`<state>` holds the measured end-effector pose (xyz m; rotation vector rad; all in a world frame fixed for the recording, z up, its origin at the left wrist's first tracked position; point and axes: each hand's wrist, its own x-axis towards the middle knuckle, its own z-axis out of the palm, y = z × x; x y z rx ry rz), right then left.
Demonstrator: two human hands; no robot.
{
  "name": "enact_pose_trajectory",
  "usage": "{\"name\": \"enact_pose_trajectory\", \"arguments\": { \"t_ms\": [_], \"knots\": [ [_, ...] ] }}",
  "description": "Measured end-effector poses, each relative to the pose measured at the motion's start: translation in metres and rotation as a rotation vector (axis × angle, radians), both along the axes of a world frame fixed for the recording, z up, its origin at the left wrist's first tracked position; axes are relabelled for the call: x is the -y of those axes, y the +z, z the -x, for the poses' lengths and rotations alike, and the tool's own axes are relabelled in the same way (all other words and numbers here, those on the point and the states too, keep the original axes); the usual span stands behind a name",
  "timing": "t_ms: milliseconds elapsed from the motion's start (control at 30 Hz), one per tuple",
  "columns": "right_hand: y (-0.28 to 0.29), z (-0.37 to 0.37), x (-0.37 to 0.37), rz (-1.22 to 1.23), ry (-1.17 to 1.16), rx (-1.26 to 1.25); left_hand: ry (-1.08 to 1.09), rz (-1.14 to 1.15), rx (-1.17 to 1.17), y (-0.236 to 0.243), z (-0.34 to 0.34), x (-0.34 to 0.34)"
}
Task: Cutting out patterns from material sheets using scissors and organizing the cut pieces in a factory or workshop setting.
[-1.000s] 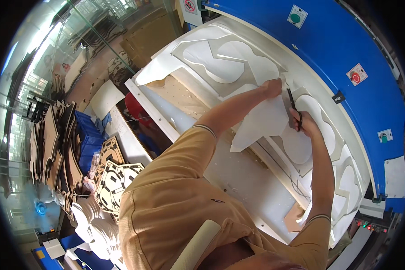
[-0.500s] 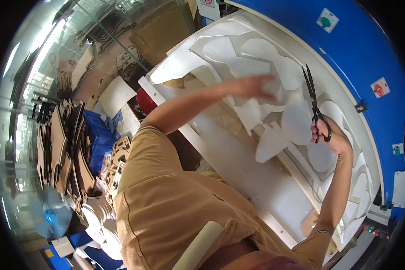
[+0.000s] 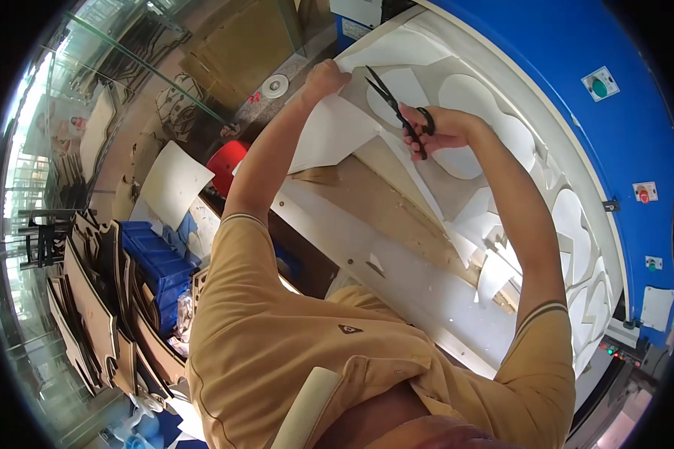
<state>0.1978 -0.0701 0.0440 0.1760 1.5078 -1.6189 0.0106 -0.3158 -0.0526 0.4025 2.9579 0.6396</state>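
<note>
My left hand (image 3: 326,79) is closed at the far left end of the work table, its fingers on the edge of a white sheet (image 3: 329,133). In my right hand (image 3: 438,129) is a pair of black scissors (image 3: 386,93), fingers in the handle loops. The blades stand slightly apart and point to the far left, toward my left hand, just above the sheet material. Rounded white cut-out shapes (image 3: 468,105) lie around and under my right hand, and part of them is hidden by it.
A blue machine (image 3: 532,52) with buttons borders the far right side. The table's pale front rail (image 3: 397,288) runs near my body. To the left are a red container (image 3: 226,166), a blue crate (image 3: 156,254) and stacked brown-edged panels (image 3: 90,292).
My left hand has moved far left and closed on the sheet's edge. The right hand has carried the scissors left from the table's right side, turning them toward the far left.
</note>
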Motion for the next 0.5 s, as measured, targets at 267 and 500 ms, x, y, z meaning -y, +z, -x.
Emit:
{"name": "enact_pose_trajectory", "arguments": {
  "t_ms": [267,500],
  "knots": [
    [-0.023,0.053,0.025,0.05,0.026,0.097,-0.125,-0.084,0.221,0.03,0.006,0.006],
    [-0.024,0.077,0.032,-0.018,-0.115,0.042,-0.38,0.082,0.035,-0.011,0.021,0.003]
  ]
}}
